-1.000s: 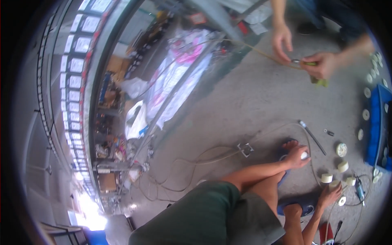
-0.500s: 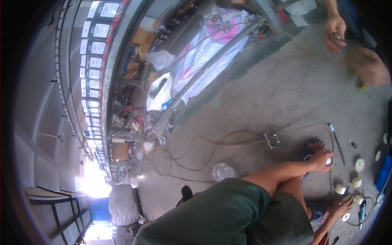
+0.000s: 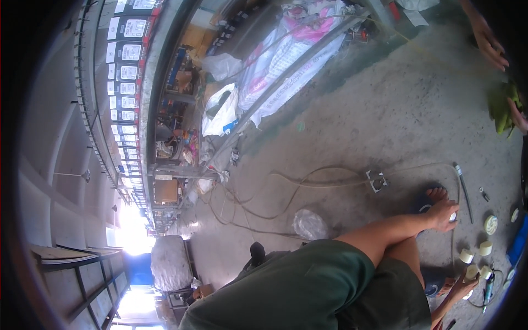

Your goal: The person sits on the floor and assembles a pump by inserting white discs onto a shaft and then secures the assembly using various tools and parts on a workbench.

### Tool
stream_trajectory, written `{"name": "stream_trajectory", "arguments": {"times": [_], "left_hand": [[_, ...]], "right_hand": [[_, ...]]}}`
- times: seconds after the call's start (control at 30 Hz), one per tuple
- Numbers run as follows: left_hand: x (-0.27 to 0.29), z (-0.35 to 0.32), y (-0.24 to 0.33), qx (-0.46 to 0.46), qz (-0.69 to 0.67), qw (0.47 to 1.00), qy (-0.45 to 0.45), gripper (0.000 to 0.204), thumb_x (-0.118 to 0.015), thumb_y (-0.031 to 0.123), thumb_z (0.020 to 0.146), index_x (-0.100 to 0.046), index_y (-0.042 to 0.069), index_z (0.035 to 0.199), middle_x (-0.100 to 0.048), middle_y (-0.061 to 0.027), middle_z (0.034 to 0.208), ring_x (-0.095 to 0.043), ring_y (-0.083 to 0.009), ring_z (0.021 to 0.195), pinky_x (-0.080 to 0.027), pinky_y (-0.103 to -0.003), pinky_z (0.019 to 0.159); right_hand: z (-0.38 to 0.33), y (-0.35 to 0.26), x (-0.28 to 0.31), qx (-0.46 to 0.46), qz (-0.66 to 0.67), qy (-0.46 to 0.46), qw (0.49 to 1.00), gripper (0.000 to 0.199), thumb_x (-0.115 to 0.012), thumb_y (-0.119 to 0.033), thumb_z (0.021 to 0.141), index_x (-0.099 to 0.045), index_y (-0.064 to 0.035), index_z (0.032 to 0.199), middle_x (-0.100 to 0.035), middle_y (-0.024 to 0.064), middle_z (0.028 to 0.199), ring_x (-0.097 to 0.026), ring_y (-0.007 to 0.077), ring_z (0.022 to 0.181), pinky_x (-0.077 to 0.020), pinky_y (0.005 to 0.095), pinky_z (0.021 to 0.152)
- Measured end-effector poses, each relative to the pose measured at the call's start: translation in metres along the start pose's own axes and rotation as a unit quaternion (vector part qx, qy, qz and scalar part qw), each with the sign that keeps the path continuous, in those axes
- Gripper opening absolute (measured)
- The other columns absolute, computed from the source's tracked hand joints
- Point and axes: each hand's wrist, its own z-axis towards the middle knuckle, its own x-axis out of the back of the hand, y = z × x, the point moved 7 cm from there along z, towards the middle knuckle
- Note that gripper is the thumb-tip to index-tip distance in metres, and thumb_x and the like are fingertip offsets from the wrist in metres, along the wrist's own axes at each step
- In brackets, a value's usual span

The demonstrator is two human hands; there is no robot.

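My left hand point(image 3: 441, 214), held low beside a sandalled foot point(image 3: 436, 193), is closed round a small white piece point(image 3: 453, 216) that shows only in part. Lower in the view, my right hand point(image 3: 461, 287) grips a cream-coloured cylinder point(image 3: 471, 271). Close around it stand similar cream cylinders point(image 3: 467, 256), and a white ring-shaped part point(image 3: 491, 224) lies farther up. A teal pen-shaped tool point(image 3: 488, 289) with a dark cord is beside my right hand. My green-clad leg point(image 3: 275, 289) fills the lower middle.
A thin hose point(image 3: 297, 181) snakes over the concrete floor to a dark rod point(image 3: 463, 190). Near it are a metal bracket point(image 3: 377, 180) and a crumpled plastic bag point(image 3: 309, 224). Another person's hand point(image 3: 488, 47) and a green bundle point(image 3: 501, 110) show top right. Shelving point(image 3: 146, 110) runs along the left.
My right hand has closed on a cream cylinder and raised it. My left hand keeps its hold. The other person's hands have shifted toward the right edge. The whole view has shifted slightly.
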Motion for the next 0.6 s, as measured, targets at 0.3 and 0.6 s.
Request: {"name": "stream_trajectory", "arguments": {"times": [0.3,0.6], "left_hand": [[0.003,0.004,0.004,0.009,0.007,1.0,-0.013,0.035,-0.078,0.027,0.079,-0.065,0.0,0.097,-0.069,-0.0223,0.098,-0.068,-0.0395,0.094,-0.053,-0.047,0.088],[0.006,0.0,0.002,0.01,0.005,1.0,-0.011,0.032,-0.078,0.026,0.078,-0.065,0.001,0.093,-0.069,-0.0221,0.095,-0.068,-0.0396,0.093,-0.053,-0.046,0.087]], "right_hand": [[-0.005,0.004,-0.015,0.075,-0.06,-0.024,0.995,0.069,-0.071,-0.029,0.1,-0.039,-0.0032,0.156,-0.051,0.0267,0.148,-0.049,0.0466,0.138,-0.0448,0.0548,0.112],[-0.01,-0.006,-0.006,0.053,-0.216,-0.004,0.975,0.072,-0.073,-0.039,0.096,-0.045,-0.0101,0.156,-0.057,0.0209,0.142,-0.058,0.039,0.125,-0.0462,0.0526,0.105]]}}
